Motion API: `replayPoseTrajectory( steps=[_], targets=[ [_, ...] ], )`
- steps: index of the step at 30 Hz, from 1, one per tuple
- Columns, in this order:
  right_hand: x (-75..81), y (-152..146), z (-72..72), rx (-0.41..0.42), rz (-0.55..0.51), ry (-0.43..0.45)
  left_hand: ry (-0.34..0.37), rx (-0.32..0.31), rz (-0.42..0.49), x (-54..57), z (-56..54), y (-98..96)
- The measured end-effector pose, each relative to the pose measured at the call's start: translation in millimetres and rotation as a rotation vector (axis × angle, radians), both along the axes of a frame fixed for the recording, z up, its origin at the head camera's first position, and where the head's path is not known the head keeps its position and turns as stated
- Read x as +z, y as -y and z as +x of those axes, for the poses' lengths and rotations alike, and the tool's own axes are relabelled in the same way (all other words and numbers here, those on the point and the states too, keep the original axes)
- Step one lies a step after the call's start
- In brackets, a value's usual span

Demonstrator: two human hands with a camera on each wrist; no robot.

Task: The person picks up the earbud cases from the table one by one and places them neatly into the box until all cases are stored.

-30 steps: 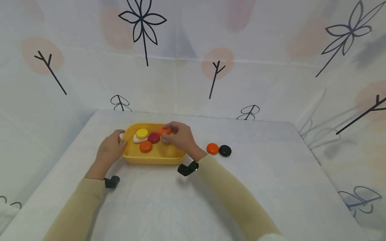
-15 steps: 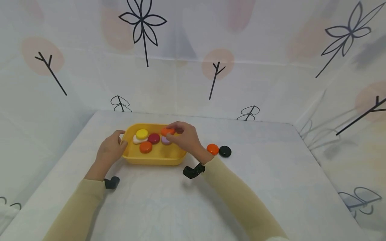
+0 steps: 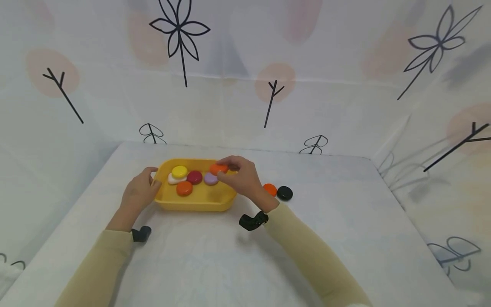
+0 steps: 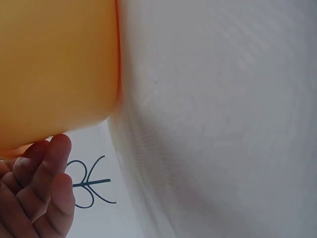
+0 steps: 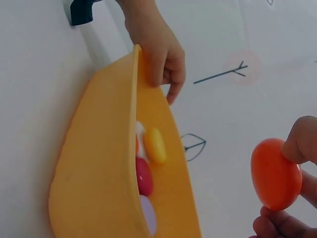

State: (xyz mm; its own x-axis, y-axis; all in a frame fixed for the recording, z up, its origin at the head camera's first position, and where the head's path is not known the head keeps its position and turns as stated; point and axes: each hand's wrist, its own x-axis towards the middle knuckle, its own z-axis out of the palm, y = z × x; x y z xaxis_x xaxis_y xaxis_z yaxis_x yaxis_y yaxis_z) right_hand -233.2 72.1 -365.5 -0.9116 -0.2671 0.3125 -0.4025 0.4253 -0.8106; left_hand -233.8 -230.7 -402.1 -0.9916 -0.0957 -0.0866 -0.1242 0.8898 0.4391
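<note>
My left hand (image 3: 139,191) grips the left end of a yellow plastic tray (image 3: 195,206), thumb at the rim. Over the tray's back right part, my right hand (image 3: 244,177) pinches a glossy orange disc (image 3: 218,169) between thumb and fingers. The right wrist view shows this orange disc (image 5: 274,173) raised clear of the tray. Inside the tray lie a yellow disc (image 3: 179,172) resting on a white one (image 3: 172,179), a dark red disc (image 3: 194,177), a darker orange disc (image 3: 184,188) and a lilac disc (image 3: 210,178).
On the white-covered table (image 3: 215,256), right of the tray, an orange disc (image 3: 270,189) partly behind the right wrist touches a black disc (image 3: 285,193). Patterned white cloth (image 3: 222,106) rises behind and at both sides.
My right hand has drawn to the right with the orange disc, uncovering the lilac disc in the tray. The left hand stays at the tray's left end.
</note>
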Motion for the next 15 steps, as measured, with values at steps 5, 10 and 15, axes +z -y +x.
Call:
replayPoseTrajectory(
  steps=[5, 10, 15],
  targets=[
    [-1.3, -8, 2.0, 0.0, -0.005, -0.021, -0.002, 0.007, 0.0, -2.2, 0.2, 0.0],
    [-2.7, -17, 2.9, -0.013, 0.014, -0.035, 0.007, 0.017, 0.006, -2.7, 0.8, -0.5],
    [-2.1, -27, 2.9, -0.031, 0.057, -0.032, 0.003, 0.016, 0.004, -2.0, 0.7, -0.8]
  ],
)
